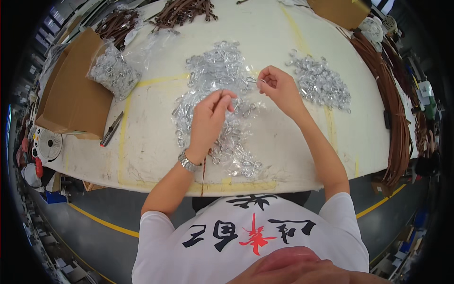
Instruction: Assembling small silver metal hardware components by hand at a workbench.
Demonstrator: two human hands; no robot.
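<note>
My right hand (281, 90) is closed, with a small silver metal hook (251, 80) pinched between thumb and fingers. To its left my left hand (210, 116) has thumb and fingers pressed together; whatever may be in them is hidden. That hand hovers over a large pile of silver metal hooks (220, 68), many in small clear plastic bags. Loose hooks and bags (239, 163) trail from this pile toward the near table edge. A second heap of similar metal pieces (321, 83) lies to the right of my right hand.
On the left of the white table (279, 151) stand an open cardboard box (75, 90) and a clear bag of metal pieces (113, 73). A utility knife (112, 128) lies beside them. Brown straps (184, 12) are heaped at the back; long brown straps (395, 118) hang at right.
</note>
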